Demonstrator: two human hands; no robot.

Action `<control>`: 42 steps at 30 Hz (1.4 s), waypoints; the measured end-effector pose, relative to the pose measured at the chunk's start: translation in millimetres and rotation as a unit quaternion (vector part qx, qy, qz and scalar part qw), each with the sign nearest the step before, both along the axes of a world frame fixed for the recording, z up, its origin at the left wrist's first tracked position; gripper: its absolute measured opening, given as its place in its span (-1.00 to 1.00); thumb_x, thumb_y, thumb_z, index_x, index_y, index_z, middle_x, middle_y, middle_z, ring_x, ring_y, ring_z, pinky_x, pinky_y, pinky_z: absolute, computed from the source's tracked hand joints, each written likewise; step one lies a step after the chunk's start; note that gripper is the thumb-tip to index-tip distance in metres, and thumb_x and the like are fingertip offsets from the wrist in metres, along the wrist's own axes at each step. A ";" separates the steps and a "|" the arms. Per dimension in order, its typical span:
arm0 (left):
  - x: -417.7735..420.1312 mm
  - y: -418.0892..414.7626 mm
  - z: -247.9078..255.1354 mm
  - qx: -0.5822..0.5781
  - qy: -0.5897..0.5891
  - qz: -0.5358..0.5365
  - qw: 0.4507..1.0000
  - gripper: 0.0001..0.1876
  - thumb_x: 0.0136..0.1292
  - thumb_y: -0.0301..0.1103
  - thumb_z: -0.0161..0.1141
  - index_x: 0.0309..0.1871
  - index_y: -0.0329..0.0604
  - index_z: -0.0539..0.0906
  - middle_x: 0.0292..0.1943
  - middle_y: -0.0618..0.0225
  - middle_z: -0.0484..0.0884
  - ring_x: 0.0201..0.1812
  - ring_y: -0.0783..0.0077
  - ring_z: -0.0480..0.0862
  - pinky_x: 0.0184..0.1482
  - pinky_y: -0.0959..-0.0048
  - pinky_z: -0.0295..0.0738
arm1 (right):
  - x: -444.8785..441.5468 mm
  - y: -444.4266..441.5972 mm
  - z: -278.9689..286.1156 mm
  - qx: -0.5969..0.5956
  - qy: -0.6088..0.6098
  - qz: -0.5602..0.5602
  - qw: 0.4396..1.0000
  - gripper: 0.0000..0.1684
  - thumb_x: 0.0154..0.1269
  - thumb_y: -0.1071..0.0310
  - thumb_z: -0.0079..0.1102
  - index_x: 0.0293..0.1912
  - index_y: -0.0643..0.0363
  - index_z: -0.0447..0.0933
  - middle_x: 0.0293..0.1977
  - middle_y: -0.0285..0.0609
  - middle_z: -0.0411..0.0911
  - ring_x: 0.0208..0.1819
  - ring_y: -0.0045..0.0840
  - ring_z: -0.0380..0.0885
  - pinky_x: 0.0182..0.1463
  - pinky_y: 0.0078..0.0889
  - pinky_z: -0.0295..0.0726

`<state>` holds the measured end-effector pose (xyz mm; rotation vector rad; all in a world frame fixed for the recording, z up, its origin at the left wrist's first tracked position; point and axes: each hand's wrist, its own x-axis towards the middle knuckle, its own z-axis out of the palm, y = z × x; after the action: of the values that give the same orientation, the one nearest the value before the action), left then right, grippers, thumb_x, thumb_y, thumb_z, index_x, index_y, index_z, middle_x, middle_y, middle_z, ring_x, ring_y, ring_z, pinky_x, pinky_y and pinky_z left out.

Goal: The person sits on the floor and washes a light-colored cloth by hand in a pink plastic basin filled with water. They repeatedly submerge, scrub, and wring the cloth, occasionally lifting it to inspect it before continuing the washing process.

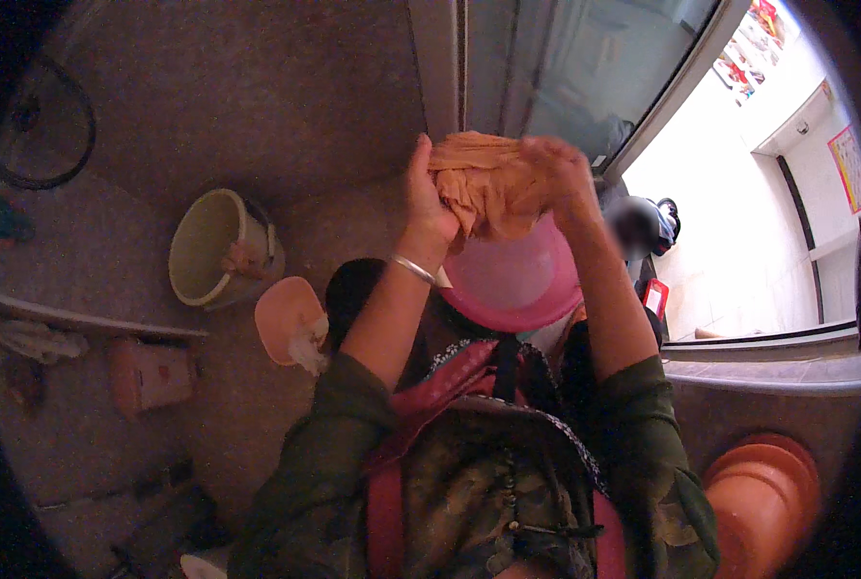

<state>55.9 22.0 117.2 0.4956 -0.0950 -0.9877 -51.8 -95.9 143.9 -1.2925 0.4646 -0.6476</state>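
Note:
A bunched orange-tan cloth (492, 192) hangs between my hands, above a pink plastic basin (510, 279). My left hand (430, 195) grips the cloth's left side with the thumb pointing up; a metal bangle (414, 270) circles that wrist. On the cloth's right side my right hand (562, 170) is closed, its fingers somewhat blurred. The cloth and my forearms hide part of the basin's rim. A pink and dark patterned apron (445, 398) covers my lap.
A pale bucket (206, 250) stands to the left, near a peach-coloured plastic container (289, 318) with whitish material at its edge. Orange plastic tubs (763, 499) sit at lower right. A glass-paned door (582, 72) stands beside a bright doorway, where a person with a blurred head (633, 228) is visible.

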 end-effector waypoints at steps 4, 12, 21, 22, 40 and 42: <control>-0.6 -11.5 -32.0 0.078 0.049 -0.015 0.996 -0.48 0.16 0.08 -0.07 -0.07 -0.24 0.45 -0.07 0.18 0.50 -0.07 0.16 0.50 0.03 0.27 0.36 | -7.9 -25.2 12.7 0.116 -0.164 0.043 0.979 -0.78 0.25 0.29 -0.07 -0.19 0.21 0.40 -0.41 -0.23 0.46 -0.39 -0.55 0.47 -0.32 -0.53 0.48; -23.8 -0.6 4.7 -0.022 0.050 -0.280 0.958 -0.54 0.20 0.11 -0.14 -0.12 -0.09 0.46 -0.15 0.19 0.52 -0.13 0.22 0.53 0.00 0.25 0.39 | 43.1 73.8 -7.1 -0.236 0.358 -0.250 0.868 -0.75 0.24 0.20 -0.10 -0.24 0.18 0.39 -0.41 -0.23 0.43 -0.47 -0.46 0.45 -0.45 -0.39 0.46; -36.6 -18.5 -29.2 0.003 0.075 -0.188 0.979 -0.62 0.22 0.02 -0.12 -0.12 -0.06 0.48 -0.21 0.33 0.56 -0.23 0.32 0.57 -0.32 0.31 0.52 | 17.5 16.9 -15.6 -0.366 0.179 -0.221 0.886 -0.69 0.08 0.08 0.08 -0.31 0.11 0.43 -0.49 -0.10 0.48 -0.46 -0.24 0.50 -0.42 -0.23 0.44; -33.4 -22.0 -26.6 0.061 0.076 -0.072 0.993 -0.60 0.24 0.03 -0.15 -0.17 -0.08 0.51 -0.24 0.33 0.57 -0.26 0.30 0.58 -0.37 0.31 0.52 | 22.0 35.2 -25.3 -0.398 0.150 -0.203 0.882 -0.75 0.07 0.14 0.09 -0.34 0.11 0.45 -0.51 -0.11 0.47 -0.42 -0.31 0.51 -0.43 -0.23 0.44; -10.4 -11.7 -37.1 -0.073 -0.030 -0.164 0.983 -0.61 0.22 0.11 -0.15 -0.29 -0.01 0.46 -0.31 0.40 0.55 -0.24 0.34 0.53 -0.20 0.27 0.46 | 21.5 76.5 -16.8 -0.568 0.274 -0.130 0.765 -0.61 0.15 0.17 -0.02 -0.11 0.22 0.41 -0.20 -0.10 0.47 -0.27 -0.32 0.50 -0.30 -0.33 0.45; -29.0 -4.3 -18.8 0.046 -0.055 -0.137 0.988 -0.58 0.15 0.08 0.00 -0.15 -0.06 0.48 -0.23 0.38 0.56 -0.17 0.32 0.54 -0.17 0.33 0.49 | 15.4 38.9 1.9 -0.287 0.248 -0.104 0.919 -0.56 0.17 0.11 -0.01 -0.11 0.28 0.42 -0.25 -0.09 0.49 -0.29 -0.36 0.49 -0.28 -0.37 0.44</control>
<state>27.0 17.7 98.4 0.6347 -0.2219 -1.2365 -36.4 -57.0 145.9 -2.0033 0.8789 -0.6535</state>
